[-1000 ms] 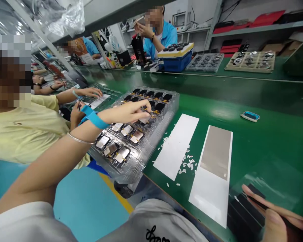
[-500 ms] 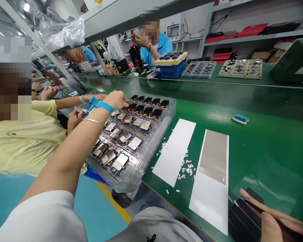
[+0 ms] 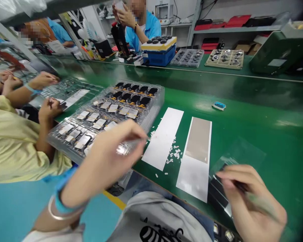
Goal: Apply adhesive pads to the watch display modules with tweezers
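Note:
My left hand point(image 3: 111, 158), blurred by motion, is in front of the near right corner of the clear plastic tray point(image 3: 151, 111). Its thumb and fingers are drawn together in a pinch; a shiny patch shows between them, but I cannot make out what it is. Rows of small screen modules point(image 3: 135, 99) lie in the tray, some black side up, others silvery. At the bench's right, my right hand point(image 3: 249, 198) has its fingers closed round thin dark tweezers point(image 3: 239, 185), mostly hidden. Below it lie black strips point(image 3: 218, 193) and clear film point(image 3: 244, 151).
A white sheet point(image 3: 164, 137) and a sheet with a grey-brown panel point(image 3: 198, 141) lie on the green bench, with tiny white pieces point(image 3: 175, 153) scattered between. A blue-faced part point(image 3: 219, 106) lies farther back. A co-worker in yellow point(image 3: 20, 134) works at the left.
My left hand has come back from the tray's far left side towards me and to the right. My right hand has moved up and left into fuller view. The whole view has shifted.

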Tool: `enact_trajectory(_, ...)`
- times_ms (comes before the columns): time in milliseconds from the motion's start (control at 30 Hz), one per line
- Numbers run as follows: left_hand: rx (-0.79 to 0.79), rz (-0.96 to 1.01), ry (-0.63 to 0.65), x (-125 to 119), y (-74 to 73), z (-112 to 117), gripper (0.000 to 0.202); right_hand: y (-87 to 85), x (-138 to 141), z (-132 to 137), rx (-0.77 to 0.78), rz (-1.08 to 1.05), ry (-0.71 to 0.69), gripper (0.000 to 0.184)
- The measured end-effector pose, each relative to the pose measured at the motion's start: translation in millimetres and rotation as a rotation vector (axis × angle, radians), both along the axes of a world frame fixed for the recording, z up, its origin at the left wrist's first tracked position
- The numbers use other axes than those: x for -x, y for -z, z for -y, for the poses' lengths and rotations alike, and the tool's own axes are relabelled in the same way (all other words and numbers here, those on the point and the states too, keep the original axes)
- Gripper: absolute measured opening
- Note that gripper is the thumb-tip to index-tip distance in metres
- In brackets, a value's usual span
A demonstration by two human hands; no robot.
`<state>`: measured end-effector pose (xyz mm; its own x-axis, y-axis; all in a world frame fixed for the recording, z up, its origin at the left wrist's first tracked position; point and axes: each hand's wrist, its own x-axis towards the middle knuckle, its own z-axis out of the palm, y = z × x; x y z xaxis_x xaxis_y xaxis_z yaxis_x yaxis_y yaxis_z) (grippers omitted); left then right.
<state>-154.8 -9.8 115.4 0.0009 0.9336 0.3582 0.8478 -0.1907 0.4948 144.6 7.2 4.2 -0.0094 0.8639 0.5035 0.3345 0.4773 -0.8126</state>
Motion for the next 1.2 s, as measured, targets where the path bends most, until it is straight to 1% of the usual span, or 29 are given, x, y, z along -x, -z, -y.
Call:
enact_trajectory(33,-0.027,0.125,0.029,-18.9,11.0,13.5,0.011,-6.4,3.4,-1.2,-0.024,0.049,-0.118,0.011)
enact_trajectory(67,-0.005,0.279,0.068,-35.8,22.8,23.2,0.015,-12.4,8.0,-2.8,-0.031,0.08,-0.218,0.013)
enact_trajectory(100,0.055,0.441,0.119,-50.3,34.9,29.0,0.018,-17.6,13.8,-4.8,-0.068,0.101,-0.281,0.017)
enact_trajectory(167,0.143,0.698,0.196,-71.6,58.0,29.6,0.015,-24.7,26.8,-10.0,-0.087,0.16,-0.362,0.024)
enact_trajectory(200,0.181,0.792,0.21,-78.7,68.5,26.0,0.012,-26.1,32.9,-13.0,-0.119,0.178,-0.364,0.024)
enact_trajectory(267,0.232,0.897,0.21,-87.2,86.5,15.7,0.007,-25.4,42.1,-18.5,-0.166,0.221,-0.349,0.023)
enact_trajectory(367,0.273,0.939,0.236,-90.3,104.9,3.2,0.006,-19.3,47.8,-23.7,-0.268,0.315,-0.259,0.019)
enact_trajectory(433,0.278,0.947,0.261,-89.0,111.5,-0.6,0.008,-15.1,48.3,-25.2,-0.34,0.398,-0.18,0.017)
enact_trajectory(500,0.281,0.956,0.27,-86.8,114.0,-2.3,0.009,-11.7,48.3,-25.9,-0.38,0.465,-0.126,0.017)
enact_trajectory(600,0.321,0.968,0.268,-83.8,113.2,-4.2,0.009,-6.9,48.1,-26.1,-0.402,0.529,-0.094,0.022)
enact_trajectory(700,0.329,0.922,0.254,-81.0,112.9,-6.4,0.008,-1.3,48.4,-25.5,-0.434,0.619,-0.054,0.027)
enact_trajectory(800,0.291,0.825,0.248,-77.7,116.5,-9.1,0.006,2.0,51.2,-24.4,-0.469,0.691,-0.042,0.021)
enact_trajectory(900,0.28,0.765,0.255,-74.9,121.6,-11.4,0.007,-0.1,55.9,-26.7,-0.47,0.726,-0.057,0.014)
enact_trajectory(933,0.279,0.768,0.255,-74.5,123.1,-11.8,0.007,-1.5,57.1,-29.4,-0.435,0.717,-0.053,0.012)
enact_trajectory(967,0.279,0.787,0.255,-74.3,124.3,-11.8,0.008,-2.9,57.8,-33.4,-0.369,0.686,-0.055,0.011)
enact_trajectory(1033,0.298,0.869,0.263,-74.8,126.0,-11.0,0.009,-4.5,58.0,-45.1,-0.137,0.554,-0.116,0.01)
enact_trajectory(1133,0.35,1.025,0.278,-75.9,127.2,-8.8,0.011,-3.0,57.0,-65.5,0.291,0.265,-0.326,0.011)
enact_trajectory(1200,0.361,1.093,0.27,-76.2,127.8,-7.9,0.013,-1.5,57.5,-74.1,0.503,0.116,-0.462,0.015)
